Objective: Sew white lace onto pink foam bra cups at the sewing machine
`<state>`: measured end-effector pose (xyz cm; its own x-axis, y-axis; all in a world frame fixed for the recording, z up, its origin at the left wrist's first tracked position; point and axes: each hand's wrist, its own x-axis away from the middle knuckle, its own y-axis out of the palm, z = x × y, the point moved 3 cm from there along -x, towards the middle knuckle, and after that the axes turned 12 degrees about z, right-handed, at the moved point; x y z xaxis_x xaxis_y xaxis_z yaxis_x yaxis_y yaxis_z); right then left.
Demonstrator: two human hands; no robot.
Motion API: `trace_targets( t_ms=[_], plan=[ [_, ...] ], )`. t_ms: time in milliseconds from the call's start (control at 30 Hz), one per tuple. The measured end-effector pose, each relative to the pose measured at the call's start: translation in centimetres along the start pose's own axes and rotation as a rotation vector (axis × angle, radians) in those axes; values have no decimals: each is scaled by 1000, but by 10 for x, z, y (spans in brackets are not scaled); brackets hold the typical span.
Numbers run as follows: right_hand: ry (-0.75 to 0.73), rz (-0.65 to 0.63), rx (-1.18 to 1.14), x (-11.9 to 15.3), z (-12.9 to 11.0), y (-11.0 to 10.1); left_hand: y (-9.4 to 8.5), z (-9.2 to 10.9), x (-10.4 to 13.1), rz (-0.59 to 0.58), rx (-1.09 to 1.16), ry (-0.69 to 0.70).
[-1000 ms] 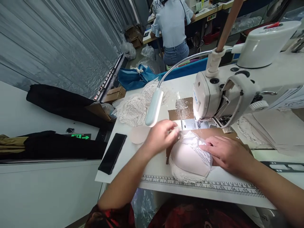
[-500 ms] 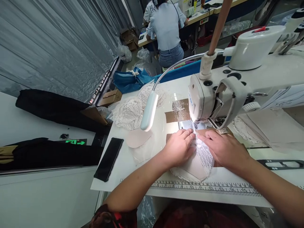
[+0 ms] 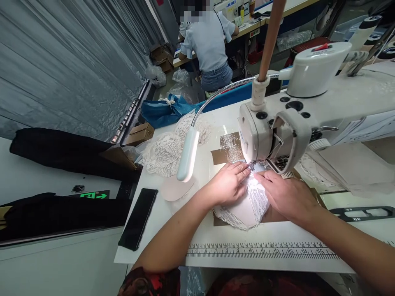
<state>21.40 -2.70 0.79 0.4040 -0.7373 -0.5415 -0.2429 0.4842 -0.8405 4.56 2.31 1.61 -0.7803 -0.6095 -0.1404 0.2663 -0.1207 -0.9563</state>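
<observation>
Under the needle area of a white sewing machine (image 3: 257, 131) lies a rounded lace piece (image 3: 258, 201) with a pale pink lining. My left hand (image 3: 230, 183) rests flat on its left side, fingers stretched toward the presser foot and thumb apart. On the other side, my right hand (image 3: 285, 191) has its thumb and forefinger closed on the lace edge, its other fingers curled. The fingertips of both hands are close to the presser foot, and they partly hide the lace there. A bright light falls on this spot.
A lamp (image 3: 188, 154) on a bendable neck hangs left of the machine. Beyond it lie lace pieces (image 3: 163, 154), a pale pink oval piece (image 3: 177, 188) and a black phone (image 3: 138, 219). A printed ruler (image 3: 262, 250) runs along the front edge. Another person (image 3: 210, 45) sits further back.
The lace piece has shifted slightly forward under the machine, with both hands staying on it. My view has tilted and moved a little.
</observation>
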Motion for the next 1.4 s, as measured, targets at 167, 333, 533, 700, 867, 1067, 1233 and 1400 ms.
trace_targets(
  t_ms=[167,333,533,700,867,1067,1233,1400],
  plan=[
    [0,-16,-176,11,10,3,-7,0,10,28,-1,4],
    [124,-94,-287,24,25,10,-10,23,20,173,108,-18],
    [106,-108,-359,24,26,9,6,29,21,194,63,-107],
    [106,-38,-343,22,24,5,0,21,25,235,288,-132],
    [-25,-48,-386,22,18,2,-1,16,28,252,368,-162],
    [-287,-107,-413,28,15,-6,6,22,33,206,149,25],
    [-274,-150,-427,32,17,-8,10,31,34,137,-37,135],
    [-277,-136,-437,31,16,-9,6,35,34,98,-107,127]
  ],
)
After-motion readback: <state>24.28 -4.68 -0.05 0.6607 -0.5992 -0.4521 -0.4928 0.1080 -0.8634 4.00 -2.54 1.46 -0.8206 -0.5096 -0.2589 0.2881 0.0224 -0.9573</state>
